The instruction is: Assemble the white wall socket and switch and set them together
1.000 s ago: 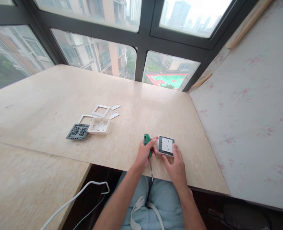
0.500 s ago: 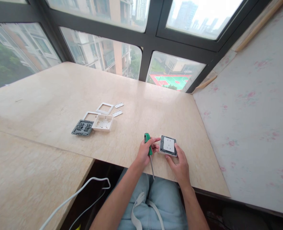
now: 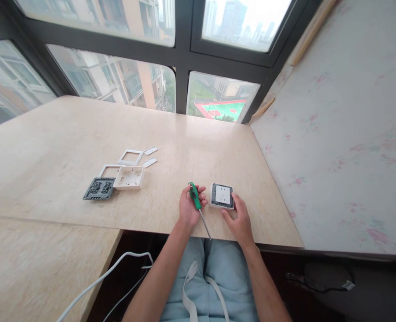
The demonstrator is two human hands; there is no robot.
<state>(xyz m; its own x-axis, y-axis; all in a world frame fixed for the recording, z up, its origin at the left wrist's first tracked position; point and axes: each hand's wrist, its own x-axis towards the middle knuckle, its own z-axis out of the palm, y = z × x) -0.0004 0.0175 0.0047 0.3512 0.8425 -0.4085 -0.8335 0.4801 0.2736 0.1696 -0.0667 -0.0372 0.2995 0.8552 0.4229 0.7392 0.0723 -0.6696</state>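
A screwdriver (image 3: 194, 195) with a green handle lies across the turned-up palm of my left hand (image 3: 187, 209), its fingers loosely curled. The metal shaft points down toward the table's front edge. Just to the right, my right hand (image 3: 241, 222) grips a wall socket (image 3: 222, 195) by its right side and near edge, thumb in front. This socket has a white face in a dark grey frame and sits on a white mounting box. My left fingertips are apart from it.
At the left lie a second grey socket module (image 3: 99, 188) showing its back, an open white mounting box (image 3: 129, 177), a white cover frame (image 3: 131, 157) and small white strips (image 3: 150, 162). A white cable (image 3: 97, 281) hangs by the table (image 3: 171, 214) edge. A papered wall (image 3: 332, 147) stands right.
My left hand has drawn away from the socket and turned palm up, with the screwdriver still in it. My right hand keeps its hold. The whole view has shifted.
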